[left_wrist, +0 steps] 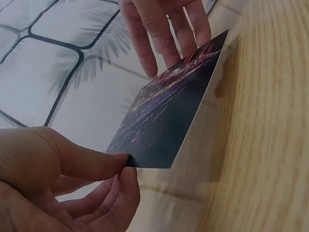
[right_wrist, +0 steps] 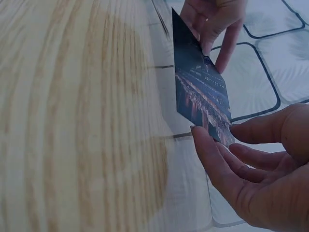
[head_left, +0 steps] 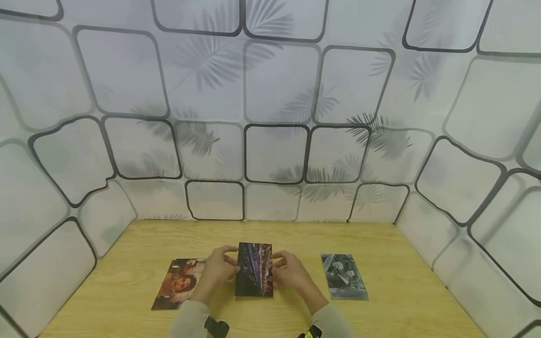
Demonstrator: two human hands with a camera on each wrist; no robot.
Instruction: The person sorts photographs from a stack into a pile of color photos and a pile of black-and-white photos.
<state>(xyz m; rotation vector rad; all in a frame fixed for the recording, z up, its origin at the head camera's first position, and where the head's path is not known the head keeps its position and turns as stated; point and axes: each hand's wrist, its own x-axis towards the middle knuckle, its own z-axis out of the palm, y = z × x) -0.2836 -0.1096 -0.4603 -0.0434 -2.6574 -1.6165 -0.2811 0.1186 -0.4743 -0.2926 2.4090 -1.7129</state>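
While both hands meet at lower centre of the head view, they hold a dark night-scene photo (head_left: pixel 253 269) between them, raised off the wooden table (head_left: pixel 401 291). The left hand (head_left: pixel 217 270) pinches the photo's left edge between thumb and forefinger; the left wrist view shows that pinch at one corner of the card (left_wrist: pixel 164 123). The right hand (head_left: pixel 291 271) grasps the opposite edge, thumb on one face and fingers (right_wrist: pixel 212 154) behind, as the right wrist view confirms. A reddish portrait photo (head_left: pixel 177 283) lies flat on the table at lower left of the frame, partly under the left hand. A grey monochrome photo (head_left: pixel 344 276) lies flat at lower right, apart from the right hand.
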